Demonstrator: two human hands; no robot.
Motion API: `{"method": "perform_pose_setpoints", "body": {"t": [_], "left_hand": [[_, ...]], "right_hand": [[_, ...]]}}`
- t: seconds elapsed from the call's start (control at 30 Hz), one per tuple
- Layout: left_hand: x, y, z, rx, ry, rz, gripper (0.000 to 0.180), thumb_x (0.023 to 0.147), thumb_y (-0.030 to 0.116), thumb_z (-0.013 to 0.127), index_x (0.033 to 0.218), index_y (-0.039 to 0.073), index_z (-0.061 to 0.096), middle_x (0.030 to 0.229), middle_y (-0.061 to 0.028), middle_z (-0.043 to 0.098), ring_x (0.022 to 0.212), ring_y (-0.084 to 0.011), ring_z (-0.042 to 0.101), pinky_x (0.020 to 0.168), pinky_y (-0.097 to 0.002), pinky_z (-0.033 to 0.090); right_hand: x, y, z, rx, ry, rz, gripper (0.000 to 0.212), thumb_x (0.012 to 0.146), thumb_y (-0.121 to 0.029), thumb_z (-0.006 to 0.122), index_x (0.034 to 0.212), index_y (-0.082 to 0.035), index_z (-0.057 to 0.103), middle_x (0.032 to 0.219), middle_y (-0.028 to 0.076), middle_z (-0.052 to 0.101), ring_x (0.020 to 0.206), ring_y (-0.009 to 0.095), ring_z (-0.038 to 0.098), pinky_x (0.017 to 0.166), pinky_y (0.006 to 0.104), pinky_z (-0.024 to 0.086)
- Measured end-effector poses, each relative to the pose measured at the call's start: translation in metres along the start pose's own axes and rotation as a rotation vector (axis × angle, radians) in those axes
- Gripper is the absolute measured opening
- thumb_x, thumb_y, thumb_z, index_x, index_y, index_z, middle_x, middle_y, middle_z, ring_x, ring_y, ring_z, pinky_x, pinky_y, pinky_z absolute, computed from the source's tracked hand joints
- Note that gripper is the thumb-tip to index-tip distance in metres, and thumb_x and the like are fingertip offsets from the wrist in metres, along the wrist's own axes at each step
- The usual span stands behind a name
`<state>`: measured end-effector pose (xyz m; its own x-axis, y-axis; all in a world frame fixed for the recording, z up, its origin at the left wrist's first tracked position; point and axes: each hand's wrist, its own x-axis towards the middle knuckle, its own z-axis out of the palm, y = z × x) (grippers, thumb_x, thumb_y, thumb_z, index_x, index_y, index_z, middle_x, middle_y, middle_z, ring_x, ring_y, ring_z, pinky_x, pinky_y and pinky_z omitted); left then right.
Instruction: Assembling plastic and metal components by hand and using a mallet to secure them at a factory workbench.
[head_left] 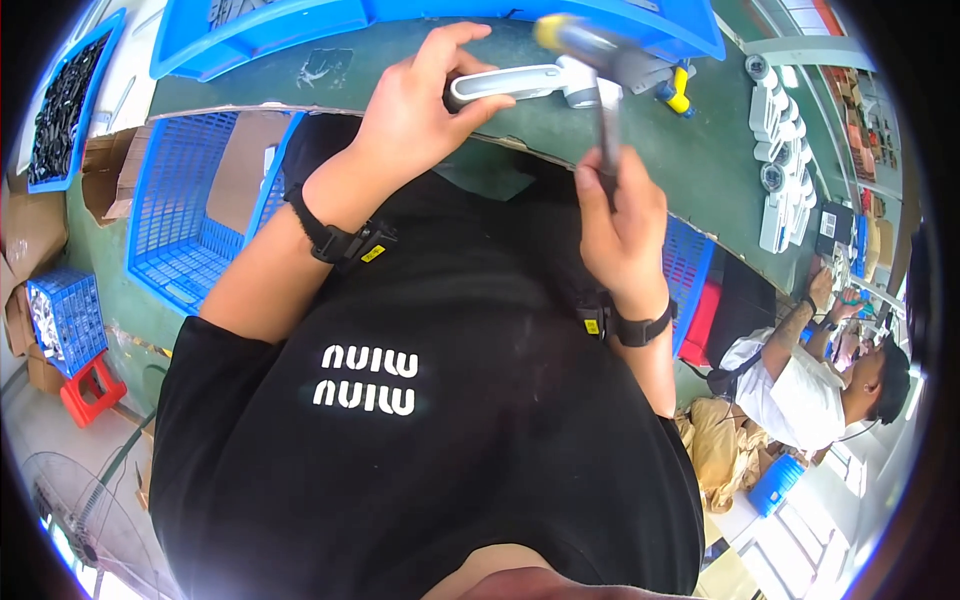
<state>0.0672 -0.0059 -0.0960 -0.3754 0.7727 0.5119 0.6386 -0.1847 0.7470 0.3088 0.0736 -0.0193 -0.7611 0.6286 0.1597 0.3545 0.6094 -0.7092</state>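
My left hand (pixel 405 115) is closed around one end of a white plastic part (pixel 520 82) with a long, handle-like body and a rounded far end. It is held above the green worktable (pixel 390 60). In my right hand (pixel 625 225) is a hammer (pixel 608 125), gripped by its handle. Motion smears the hammer's head, which has a yellow end and hangs over the rounded end of the white part. Whether head and part touch, I cannot tell. Just right of them lies a yellow and dark tool (pixel 680 92), its kind unclear.
Blue bins (pixel 300 38) line the table's far side. Several similar white parts (pixel 775 150) stand in a row at right. A blue crate (pixel 190 265) sits left of me, beyond it a tray of black pieces (pixel 72 110). Another person (pixel 800 385) works at right.
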Motion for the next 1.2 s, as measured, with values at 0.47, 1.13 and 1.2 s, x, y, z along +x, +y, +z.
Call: {"method": "perform_pose_setpoints", "body": {"t": [0.47, 1.13, 1.2], "left_hand": [[-0.003, -0.008, 0.010, 0.046, 0.084, 0.107, 0.067, 0.088, 0.021, 0.093, 0.140, 0.004, 0.054, 0.095, -0.0110, 0.080, 0.082, -0.0295, 0.078, 0.073, -0.0381, 0.062], [0.005, 0.000, 0.005, 0.183, 0.034, 0.246, 0.032, 0.090, 0.014, 0.089, 0.119, 0.005, 0.078, 0.105, -0.0158, 0.078, 0.094, -0.0318, 0.077, 0.082, -0.0392, 0.061], [0.003, 0.016, -0.001, 0.163, -0.018, 0.178, 0.024, 0.094, 0.009, 0.085, 0.117, 0.002, 0.079, 0.102, -0.0158, 0.077, 0.089, -0.0319, 0.075, 0.079, -0.0376, 0.059]], "right_hand": [[-0.012, 0.033, 0.019, 0.212, 0.204, -0.008, 0.005, 0.104, -0.004, 0.067, 0.105, -0.001, 0.064, 0.075, 0.013, 0.063, 0.064, 0.027, 0.061, 0.063, 0.0363, 0.048], [-0.016, 0.030, 0.008, 0.453, 0.284, 0.037, 0.005, 0.104, -0.005, 0.068, 0.101, -0.002, 0.065, 0.074, 0.001, 0.057, 0.067, 0.009, 0.051, 0.062, 0.0287, 0.043], [-0.020, 0.053, -0.005, 0.335, 0.430, 0.120, 0.005, 0.103, -0.006, 0.069, 0.101, -0.002, 0.067, 0.074, 0.002, 0.058, 0.067, 0.009, 0.052, 0.062, 0.0286, 0.043]]}}
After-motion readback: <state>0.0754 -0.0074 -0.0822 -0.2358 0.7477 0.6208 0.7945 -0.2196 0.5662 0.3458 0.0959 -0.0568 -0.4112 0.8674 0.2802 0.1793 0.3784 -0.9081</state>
